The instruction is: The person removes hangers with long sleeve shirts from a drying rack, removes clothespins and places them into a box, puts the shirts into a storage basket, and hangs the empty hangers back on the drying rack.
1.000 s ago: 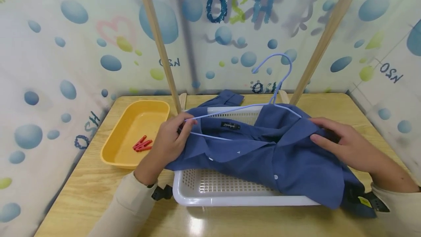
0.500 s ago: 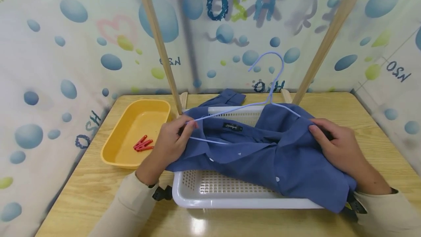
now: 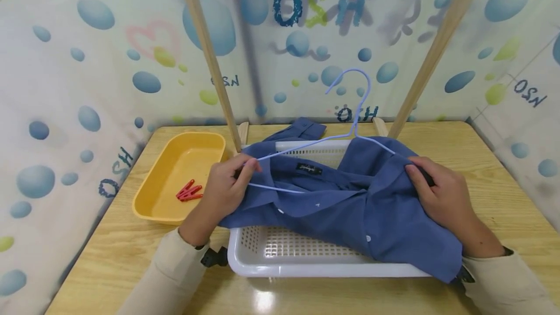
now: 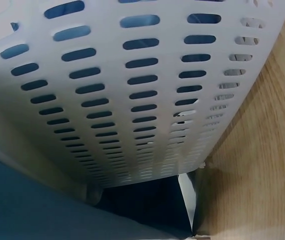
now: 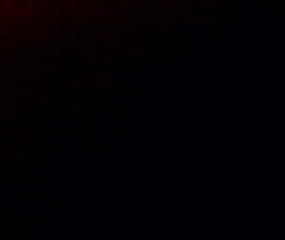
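A blue button-up shirt (image 3: 323,203) with a dark neck label is spread over a white perforated basket (image 3: 328,270). A light-blue wire hanger (image 3: 306,145) lies partly inside its collar, hook pointing up, its right arm running under the shirt's right shoulder. My left hand (image 3: 225,193) pinches the hanger's left end, close against the shirt's left shoulder. On the other side my right hand (image 3: 444,198) grips the shirt at the right shoulder, thumb on top. In the left wrist view the basket's slotted wall (image 4: 142,100) fills most of the picture. The right wrist view is almost black.
A yellow tray (image 3: 150,179) with several red clothespins (image 3: 189,191) stands left of the basket on the wooden table (image 3: 105,256). Two wooden poles (image 3: 210,57) rise behind the basket. One shirt sleeve (image 3: 302,129) lies over the basket's far side.
My right hand has shifted left along the shirt's shoulder, its thumb now closer on the cloth. The hanger's hook has moved left. My left hand stays nearly still.
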Motion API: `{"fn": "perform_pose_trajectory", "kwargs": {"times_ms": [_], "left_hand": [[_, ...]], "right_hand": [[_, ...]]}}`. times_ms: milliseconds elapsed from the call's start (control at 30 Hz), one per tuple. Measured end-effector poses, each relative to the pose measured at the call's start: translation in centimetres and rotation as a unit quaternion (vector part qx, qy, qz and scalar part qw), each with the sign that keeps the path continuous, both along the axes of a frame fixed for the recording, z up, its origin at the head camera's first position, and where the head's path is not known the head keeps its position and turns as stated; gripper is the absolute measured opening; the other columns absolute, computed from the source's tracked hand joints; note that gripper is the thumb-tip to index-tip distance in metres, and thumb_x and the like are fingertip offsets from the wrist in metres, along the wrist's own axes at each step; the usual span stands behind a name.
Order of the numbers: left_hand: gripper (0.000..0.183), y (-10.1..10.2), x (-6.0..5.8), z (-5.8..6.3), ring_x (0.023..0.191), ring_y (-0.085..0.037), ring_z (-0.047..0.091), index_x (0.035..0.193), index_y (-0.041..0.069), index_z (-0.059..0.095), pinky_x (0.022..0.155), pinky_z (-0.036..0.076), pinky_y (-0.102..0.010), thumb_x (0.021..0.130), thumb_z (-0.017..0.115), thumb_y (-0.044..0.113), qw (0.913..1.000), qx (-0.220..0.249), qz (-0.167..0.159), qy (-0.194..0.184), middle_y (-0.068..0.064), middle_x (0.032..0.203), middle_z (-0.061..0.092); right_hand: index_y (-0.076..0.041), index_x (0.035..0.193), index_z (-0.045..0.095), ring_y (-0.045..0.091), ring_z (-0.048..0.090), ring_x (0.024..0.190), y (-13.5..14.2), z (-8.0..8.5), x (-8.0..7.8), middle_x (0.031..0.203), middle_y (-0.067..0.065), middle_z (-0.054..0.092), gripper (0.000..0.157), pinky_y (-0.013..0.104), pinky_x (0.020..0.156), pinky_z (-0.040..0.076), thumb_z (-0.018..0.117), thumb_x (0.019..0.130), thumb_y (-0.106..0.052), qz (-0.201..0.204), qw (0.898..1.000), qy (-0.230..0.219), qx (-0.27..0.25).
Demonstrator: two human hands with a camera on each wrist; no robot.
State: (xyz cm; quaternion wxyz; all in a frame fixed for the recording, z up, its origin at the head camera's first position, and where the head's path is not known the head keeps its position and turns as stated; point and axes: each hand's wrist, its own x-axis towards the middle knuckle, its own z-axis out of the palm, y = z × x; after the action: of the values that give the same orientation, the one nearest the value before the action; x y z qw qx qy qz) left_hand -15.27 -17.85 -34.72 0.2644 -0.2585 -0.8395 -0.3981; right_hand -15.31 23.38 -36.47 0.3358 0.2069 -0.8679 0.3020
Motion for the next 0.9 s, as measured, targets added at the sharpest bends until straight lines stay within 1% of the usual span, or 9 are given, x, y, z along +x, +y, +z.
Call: {"fn": "perform_pose_trajectory", "kwargs": {"times_ms": [100, 200, 300, 367, 533, 767, 900], "left_hand": [[0.014, 0.0, -0.02, 0.03, 0.064, -0.01, 0.055, 0.087, 0.006, 0.069, 0.062, 0.047, -0.014, 0.098, 0.059, 0.008, 1.0, 0.004, -0.004, 0.001, -0.005, 0.077, 0.068], [0.015, -0.06, -0.07, 0.03, 0.063, -0.01, 0.055, 0.086, 0.005, 0.069, 0.061, 0.046, -0.014, 0.098, 0.059, 0.007, 0.9999, 0.01, -0.009, 0.006, -0.006, 0.077, 0.069], [0.016, -0.14, -0.13, 0.05, 0.061, -0.008, 0.053, 0.086, 0.005, 0.07, 0.058, 0.043, -0.015, 0.098, 0.06, 0.007, 0.9997, 0.018, -0.015, 0.008, -0.005, 0.075, 0.068], [0.016, -0.18, -0.12, 0.1, 0.059, -0.007, 0.05, 0.085, 0.005, 0.07, 0.055, 0.04, -0.016, 0.098, 0.06, 0.007, 0.9995, 0.023, -0.018, 0.006, -0.004, 0.071, 0.065], [0.016, -0.25, -0.06, 0.24, 0.055, -0.006, 0.044, 0.086, 0.005, 0.07, 0.05, 0.035, -0.017, 0.098, 0.06, 0.009, 0.999, 0.036, -0.024, -0.011, 0.001, 0.06, 0.051], [0.018, -0.38, 0.01, 0.4, 0.055, -0.007, 0.045, 0.087, 0.006, 0.071, 0.051, 0.037, -0.017, 0.099, 0.059, 0.009, 0.998, 0.054, -0.021, -0.026, 0.001, 0.059, 0.05], [0.021, -0.49, 0.04, 0.57, 0.051, -0.008, 0.044, 0.086, 0.008, 0.071, 0.046, 0.035, -0.021, 0.101, 0.057, 0.011, 0.9942, 0.087, -0.028, -0.056, 0.001, 0.056, 0.046]], "right_hand": [[0.001, 0.106, 0.071, -0.026, 0.044, 0.097, 0.04, -0.01, 0.05, 0.095, 0.022, 0.074, 0.017, -0.003, 0.089, 0.032, 0.066, 0.09, -0.002, -0.004, 1.0, -0.001, 0.004], [0.002, 0.106, 0.071, -0.028, 0.042, 0.098, 0.03, -0.04, 0.08, 0.094, 0.022, 0.074, 0.017, -0.003, 0.088, 0.032, 0.066, 0.09, -0.001, -0.002, 1.0, -0.002, 0.003], [0.003, 0.105, 0.071, -0.031, 0.038, 0.101, -0.01, -0.05, 0.09, 0.094, 0.023, 0.073, 0.016, -0.002, 0.088, 0.032, 0.065, 0.09, -0.001, 0.003, 1.0, 0.0, -0.002], [0.003, 0.105, 0.071, -0.032, 0.037, 0.101, -0.02, -0.05, 0.07, 0.093, 0.023, 0.073, 0.016, -0.002, 0.088, 0.033, 0.065, 0.091, 0.0, 0.006, 1.0, 0.002, -0.005], [0.004, 0.104, 0.071, -0.032, 0.038, 0.102, 0.02, -0.1, 0.04, 0.093, 0.024, 0.073, 0.015, -0.002, 0.087, 0.033, 0.064, 0.091, 0.0, 0.01, 1.0, 0.005, -0.009], [0.003, 0.104, 0.071, -0.031, 0.038, 0.102, 0.03, -0.13, 0.08, 0.094, 0.023, 0.073, 0.014, -0.003, 0.088, 0.032, 0.065, 0.092, -0.001, 0.007, 1.0, -0.005, -0.006], [0.003, 0.105, 0.07, -0.029, 0.04, 0.101, -0.03, -0.08, 0.05, 0.095, 0.023, 0.073, 0.014, -0.003, 0.089, 0.032, 0.064, 0.093, -0.002, 0.007, 1.0, -0.018, -0.01]]}}
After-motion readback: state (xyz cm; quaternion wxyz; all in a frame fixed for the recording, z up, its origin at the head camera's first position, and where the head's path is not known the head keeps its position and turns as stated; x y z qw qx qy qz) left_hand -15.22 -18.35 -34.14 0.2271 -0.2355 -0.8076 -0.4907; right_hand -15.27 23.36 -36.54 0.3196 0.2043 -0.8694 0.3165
